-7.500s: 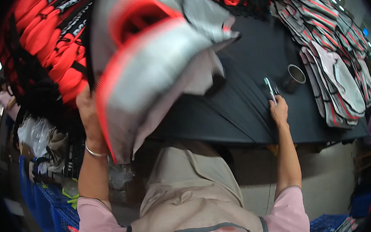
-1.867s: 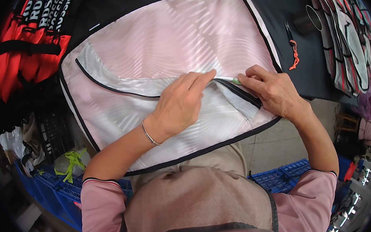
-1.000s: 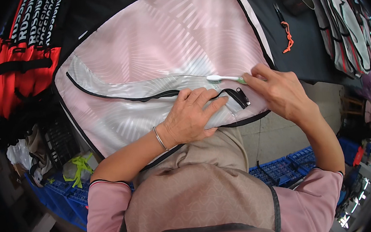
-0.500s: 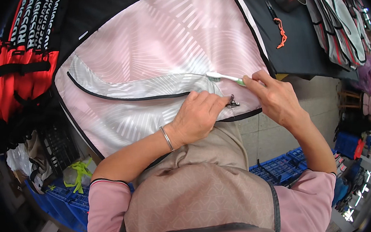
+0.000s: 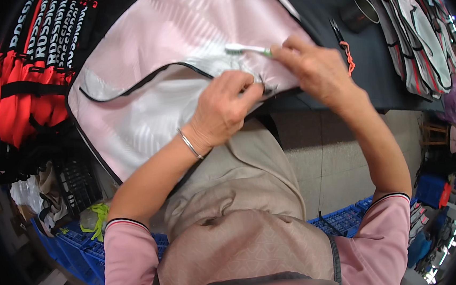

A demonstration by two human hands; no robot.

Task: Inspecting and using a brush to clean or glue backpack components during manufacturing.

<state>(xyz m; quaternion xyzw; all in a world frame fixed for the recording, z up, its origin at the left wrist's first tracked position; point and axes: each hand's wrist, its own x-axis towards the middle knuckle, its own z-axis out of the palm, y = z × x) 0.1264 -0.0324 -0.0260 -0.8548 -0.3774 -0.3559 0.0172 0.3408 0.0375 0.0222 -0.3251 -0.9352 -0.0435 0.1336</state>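
Note:
A large pink-and-white patterned fabric panel (image 5: 176, 31) with black edging lies across the dark table. My right hand (image 5: 316, 71) grips a toothbrush (image 5: 250, 49) with a white neck and a green part by the fingers. Its bristle head is over a whitish patch of the panel. My left hand (image 5: 228, 107) is closed on the panel's near edge, where a black-bound flap bulges up. Beside its fingertips sits a small dark metallic piece (image 5: 270, 89), perhaps a clip, too blurred to tell. Whether the bristles touch the fabric I cannot tell.
Red and black bags (image 5: 32, 104) are stacked on the left. To the right, thread snips (image 5: 335, 27) with an orange cord lie near a dark cup (image 5: 359, 11) and a pile of grey pieces (image 5: 412, 37). Blue crates (image 5: 346, 219) stand below the table edge.
Both hands have moved away from me, with the toothbrush going up and leftward. The panel's near edge has shifted farther off, and the black-bound flap has risen into a bulge.

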